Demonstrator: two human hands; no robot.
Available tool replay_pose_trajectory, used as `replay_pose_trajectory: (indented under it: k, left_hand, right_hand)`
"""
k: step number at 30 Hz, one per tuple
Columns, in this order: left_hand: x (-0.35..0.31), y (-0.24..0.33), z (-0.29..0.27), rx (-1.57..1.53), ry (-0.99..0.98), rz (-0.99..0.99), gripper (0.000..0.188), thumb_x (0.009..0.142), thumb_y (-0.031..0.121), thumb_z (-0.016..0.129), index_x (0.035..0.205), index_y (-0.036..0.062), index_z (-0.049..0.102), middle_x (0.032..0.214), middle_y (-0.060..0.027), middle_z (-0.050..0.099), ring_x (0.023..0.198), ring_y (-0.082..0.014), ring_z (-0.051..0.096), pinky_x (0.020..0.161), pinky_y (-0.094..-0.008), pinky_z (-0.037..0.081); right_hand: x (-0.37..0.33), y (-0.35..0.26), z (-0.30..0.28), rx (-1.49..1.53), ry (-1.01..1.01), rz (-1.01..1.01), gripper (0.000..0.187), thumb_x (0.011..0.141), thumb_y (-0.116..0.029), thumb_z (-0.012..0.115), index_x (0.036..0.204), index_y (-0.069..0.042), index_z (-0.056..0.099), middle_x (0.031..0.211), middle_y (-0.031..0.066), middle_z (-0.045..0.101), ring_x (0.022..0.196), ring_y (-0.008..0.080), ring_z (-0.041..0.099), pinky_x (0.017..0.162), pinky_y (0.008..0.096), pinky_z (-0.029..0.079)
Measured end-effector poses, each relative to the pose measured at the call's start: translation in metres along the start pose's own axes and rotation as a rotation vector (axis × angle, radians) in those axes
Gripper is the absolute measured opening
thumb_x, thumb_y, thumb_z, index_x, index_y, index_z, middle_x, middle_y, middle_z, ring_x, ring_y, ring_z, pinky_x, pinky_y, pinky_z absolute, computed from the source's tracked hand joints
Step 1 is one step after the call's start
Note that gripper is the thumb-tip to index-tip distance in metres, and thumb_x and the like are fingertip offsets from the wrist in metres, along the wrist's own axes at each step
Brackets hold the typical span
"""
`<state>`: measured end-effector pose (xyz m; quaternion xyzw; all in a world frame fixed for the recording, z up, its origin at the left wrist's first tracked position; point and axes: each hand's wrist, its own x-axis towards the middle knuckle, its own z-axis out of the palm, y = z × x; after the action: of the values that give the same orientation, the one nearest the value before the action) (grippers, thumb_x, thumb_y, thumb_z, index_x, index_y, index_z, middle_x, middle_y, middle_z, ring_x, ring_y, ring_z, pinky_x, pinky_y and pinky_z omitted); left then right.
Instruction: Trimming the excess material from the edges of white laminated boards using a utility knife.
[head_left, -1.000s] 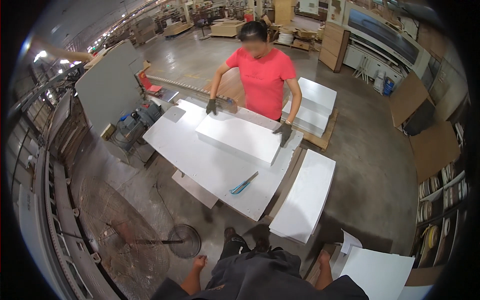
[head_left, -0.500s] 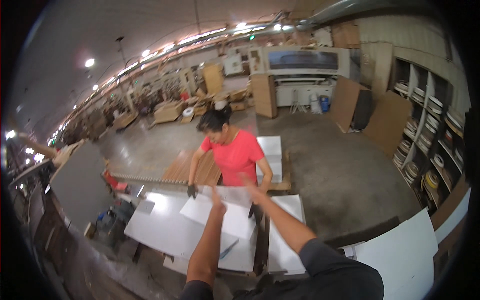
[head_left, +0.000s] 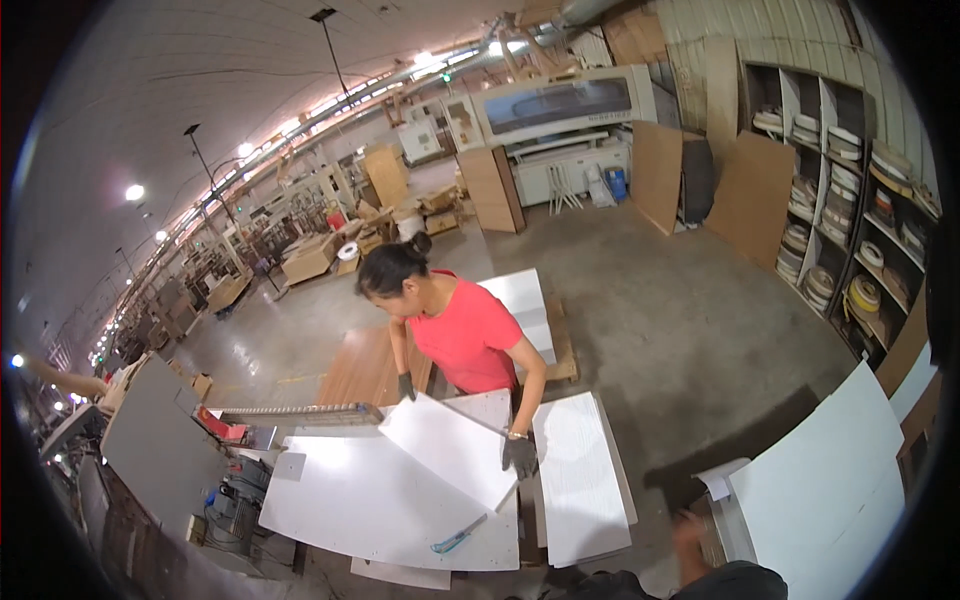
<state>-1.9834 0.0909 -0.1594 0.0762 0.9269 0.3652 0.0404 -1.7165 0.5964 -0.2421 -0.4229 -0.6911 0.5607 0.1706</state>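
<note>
White board point(head_left: 840, 480) at lower right, right of the work table point(head_left: 340, 500); right hand point(head_left: 688, 527) now beside its near corner.

Half a second ago both forearms reached out over the table. Now only the right hand shows, low and motion-blurred, so I cannot tell its finger state; the left hand is out of view. Judgement: the reach has shifted from the table to the board. The board is flat, smooth and matte white with square edges. Just right of the table lies a white panel stack point(head_left: 580, 480) with faint grain. On the table's near edge is a blue-handled tool point(head_left: 458, 535). Across the table a co-worker's gloved hand point(head_left: 519, 455) grips a tilted white panel point(head_left: 450, 445). Well beyond the table, shelves point(head_left: 850, 250) hold rolls.
</note>
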Motion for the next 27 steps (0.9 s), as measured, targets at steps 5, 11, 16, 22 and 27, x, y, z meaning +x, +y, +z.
replay_pose_trajectory:
  k: [5,11,16,22,27]
  left_hand:
    - [-0.105,-0.067,-0.011,0.063,-0.336,-0.385,0.039,0.091,0.036,0.068,0.114,0.0047,0.066,0.101,-0.0188,0.067,0.092,-0.0372,0.063,0.081,-0.0499,0.05]
    - [-0.158,-0.105,-0.025,0.076,-0.487,-0.596,0.049,0.095,0.042,0.063,0.127,0.0048,0.061,0.113,-0.0221,0.066,0.104,-0.0387,0.063,0.089,-0.0497,0.05]
    - [-0.175,-0.147,-0.009,0.299,-0.633,-0.388,0.058,0.098,0.047,0.059,0.138,0.0048,0.057,0.123,-0.0248,0.065,0.114,-0.0399,0.063,0.095,-0.0496,0.051]
    - [0.072,0.03,-0.042,-0.343,-0.085,-0.128,0.037,0.103,0.031,0.062,0.122,-0.0002,0.065,0.099,-0.0105,0.073,0.095,-0.0178,0.067,0.086,-0.0352,0.053]
    - [0.076,0.098,-0.105,-0.54,0.14,0.059,0.031,0.102,0.019,0.062,0.129,0.0029,0.062,0.101,-0.0105,0.074,0.092,-0.0143,0.066,0.083,-0.0313,0.052]
  right_hand:
    - [-0.212,0.067,-0.144,-0.572,0.058,0.683,0.032,0.1,-0.021,0.058,0.122,-0.001,0.069,0.116,0.0161,0.07,0.11,0.0308,0.066,0.1,0.0401,0.051]
    - [-0.235,0.076,-0.137,-0.566,0.016,0.75,0.036,0.1,-0.027,0.059,0.123,-0.001,0.068,0.117,0.0189,0.07,0.112,0.0314,0.066,0.099,0.0418,0.052]
    - [-0.114,0.065,-0.089,-0.555,0.041,0.432,0.04,0.1,-0.031,0.06,0.123,0.0,0.068,0.119,0.0212,0.069,0.113,0.0319,0.065,0.098,0.0432,0.052]
    - [0.118,-0.114,0.041,0.022,0.088,-0.447,0.02,0.098,-0.02,0.069,0.096,0.0,0.068,0.082,0.005,0.066,0.078,0.0154,0.059,0.075,0.0314,0.049]
    - [0.108,-0.247,0.121,0.026,-0.234,-0.426,0.017,0.095,-0.016,0.07,0.105,-0.002,0.068,0.082,0.0059,0.064,0.079,0.0149,0.06,0.075,0.0305,0.05]
